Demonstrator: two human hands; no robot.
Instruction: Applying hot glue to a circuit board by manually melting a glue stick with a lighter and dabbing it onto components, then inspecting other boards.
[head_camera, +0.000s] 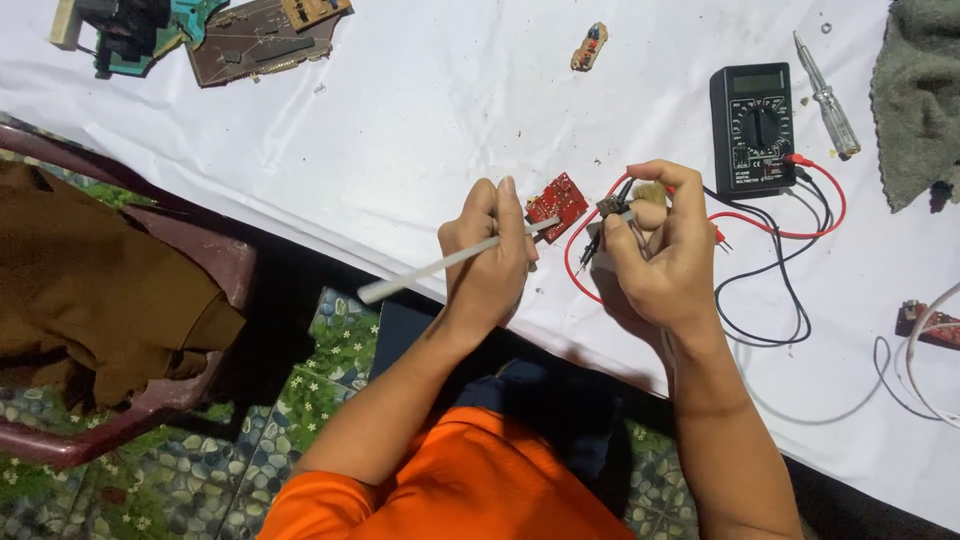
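**Two hands at a small part over a white-covered table**

The left hand (490, 255) is closed around a long white plastic-handled brush (440, 265), gripped like a pen, its handle running down and left past the table edge and its far end pointing toward the right hand. The right hand (665, 250) has thumb and fingertips pinched together on a small dark electronic component (610, 206), held just above the table; the pale bristles of the brush show right beside that part, against the fingers. Thin black probe tips (592, 248) poke out below the right hand, and whether the hand also holds them cannot be told.

Just beside the left hand's fingertips lies a small red square circuit board (557, 203), flat on the white cloth-covered table (420, 120). Red and black test leads (790, 235) loop from under the right hand to a black digital multimeter (752, 128) lying near it. A clear-handled screwdriver (826, 98) lies just right of the meter, with a grey-green rag (920, 90) at the table's right edge. A brown circuit board (262, 38) and a teal and black device part (135, 35) sit well apart at the far left. A dark red plastic chair (215, 265) stands left of the person and holds a crumpled brown garment (90, 280) on its seat.
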